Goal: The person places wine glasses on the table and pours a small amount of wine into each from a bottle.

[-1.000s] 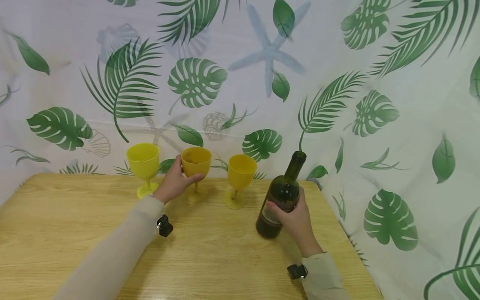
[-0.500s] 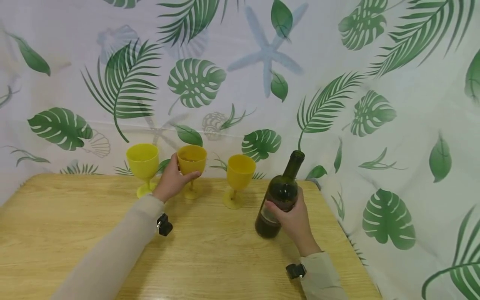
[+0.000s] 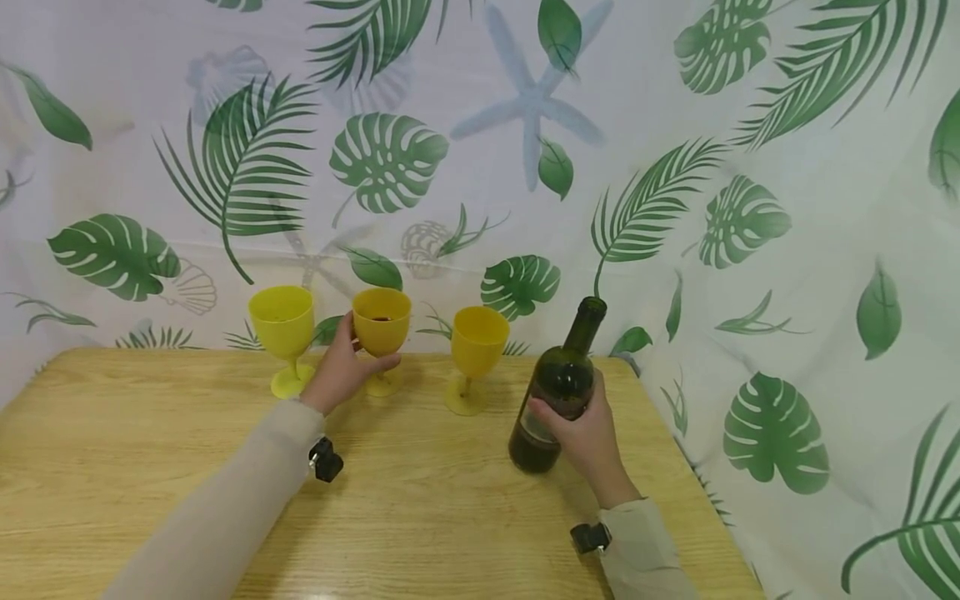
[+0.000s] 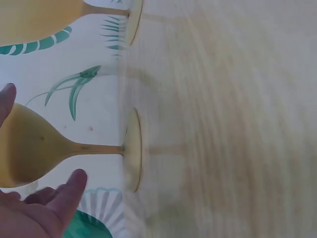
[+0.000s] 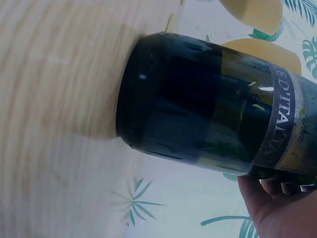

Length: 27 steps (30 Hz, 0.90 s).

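the right hand point(image 3: 592, 437) grips the near-upright bottle point(image 3: 566, 371), right of the 3 cups point(image 3: 480, 337); its base perhaps touches the table point(image 3: 420, 508). the left hand point(image 3: 341, 371), nearest the middle cup point(image 3: 381, 333), has fingers spread around it, thumb apart.

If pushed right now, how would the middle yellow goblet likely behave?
The middle goblet would probably tip readily, its wide bowl atop a thin stem, though the left hand gripping it may help. The dark patch inside may be liquid and slosh.
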{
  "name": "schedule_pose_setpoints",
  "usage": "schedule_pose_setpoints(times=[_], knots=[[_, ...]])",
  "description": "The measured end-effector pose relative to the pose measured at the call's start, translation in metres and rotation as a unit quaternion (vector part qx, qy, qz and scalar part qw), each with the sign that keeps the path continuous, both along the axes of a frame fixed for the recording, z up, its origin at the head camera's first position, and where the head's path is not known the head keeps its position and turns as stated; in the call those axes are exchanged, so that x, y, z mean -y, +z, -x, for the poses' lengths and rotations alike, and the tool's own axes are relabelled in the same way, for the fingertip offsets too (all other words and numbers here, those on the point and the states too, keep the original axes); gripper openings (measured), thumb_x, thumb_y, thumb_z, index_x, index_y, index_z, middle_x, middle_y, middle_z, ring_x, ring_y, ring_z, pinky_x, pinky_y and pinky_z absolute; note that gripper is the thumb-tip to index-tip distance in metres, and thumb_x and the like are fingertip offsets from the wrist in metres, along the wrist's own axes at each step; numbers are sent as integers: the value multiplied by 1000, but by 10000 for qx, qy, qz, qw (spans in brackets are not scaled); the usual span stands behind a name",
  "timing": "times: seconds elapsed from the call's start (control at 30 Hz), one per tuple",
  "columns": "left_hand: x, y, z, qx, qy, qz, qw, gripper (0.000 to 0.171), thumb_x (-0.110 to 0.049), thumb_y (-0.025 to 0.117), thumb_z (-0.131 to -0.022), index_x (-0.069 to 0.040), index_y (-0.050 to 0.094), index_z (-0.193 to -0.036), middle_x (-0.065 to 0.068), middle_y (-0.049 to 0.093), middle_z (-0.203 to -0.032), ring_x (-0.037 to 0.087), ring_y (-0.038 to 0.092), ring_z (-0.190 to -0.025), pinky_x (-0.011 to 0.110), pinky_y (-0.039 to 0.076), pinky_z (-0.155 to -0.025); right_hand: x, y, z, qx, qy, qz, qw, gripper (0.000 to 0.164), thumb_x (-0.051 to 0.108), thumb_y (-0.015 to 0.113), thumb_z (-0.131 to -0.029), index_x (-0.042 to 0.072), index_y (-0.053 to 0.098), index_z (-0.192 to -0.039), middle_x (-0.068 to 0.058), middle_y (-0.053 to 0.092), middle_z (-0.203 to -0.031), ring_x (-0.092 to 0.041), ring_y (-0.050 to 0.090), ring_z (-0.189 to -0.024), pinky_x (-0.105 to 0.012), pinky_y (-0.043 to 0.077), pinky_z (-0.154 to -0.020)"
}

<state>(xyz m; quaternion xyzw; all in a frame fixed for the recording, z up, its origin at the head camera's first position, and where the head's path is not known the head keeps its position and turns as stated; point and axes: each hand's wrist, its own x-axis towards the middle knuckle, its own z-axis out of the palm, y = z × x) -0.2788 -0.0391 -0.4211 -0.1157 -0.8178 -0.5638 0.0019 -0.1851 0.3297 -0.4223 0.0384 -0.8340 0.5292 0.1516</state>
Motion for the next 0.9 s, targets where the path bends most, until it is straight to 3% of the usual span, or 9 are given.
schedule_pose_setpoints(times=[0.1,0.27,0.47,0.6,0.73,0.9], knots=[[4,-1,-8,260,-62,56,9996,115,-38,78,-94,-11,-8,-165,28,17,-167,47,28,-151,60,32,-119,2,1,-1,42,18,32,10000,89,33,86,-86,16,32,-154,-12,53,-145,-32,50,-134,-58,37,-114],[5,-1,-28,468,-4,73,9989,114,-40,76,-95,-7,-8,-164,31,20,-163,50,29,-149,61,34,-117,3,2,-1,64,26,32,10000,86,32,85,-87,15,33,-153,-13,53,-145,-32,51,-135,-59,37,-114],[-17,-7,-60,80,457,-389,9982,94,-27,76,-96,-1,14,-161,27,35,-154,42,37,-145,56,41,-114,1,2,-2,-31,-45,36,10000,86,31,86,-86,13,34,-152,-14,56,-142,-32,52,-132,-56,38,-113],[-40,-7,-74,-255,232,-777,9964,81,-22,78,-95,-2,29,-157,21,39,-155,38,38,-146,54,43,-114,-2,1,0,-67,-106,19,9999,88,33,87,-85,14,33,-153,-14,56,-142,-33,51,-132,-57,38,-113],[-58,-6,-76,-459,-240,-813,9953,83,-23,79,-94,-8,29,-158,17,37,-160,37,36,-148,54,36,-119,-1,-1,1,-33,-56,11,10000,90,33,86,-86,13,32,-155,-15,54,-144,-33,50,-134,-58,37,-114],[-79,-10,-60,-747,-459,-761,9932,85,-22,80,-93,-13,29,-161,13,38,-162,35,38,-148,51,35,-120,2,-2,1,31,-34,-15,10000,90,35,85,-86,13,31,-155,-15,53,-146,-34,48,-136,-60,35,-115]])
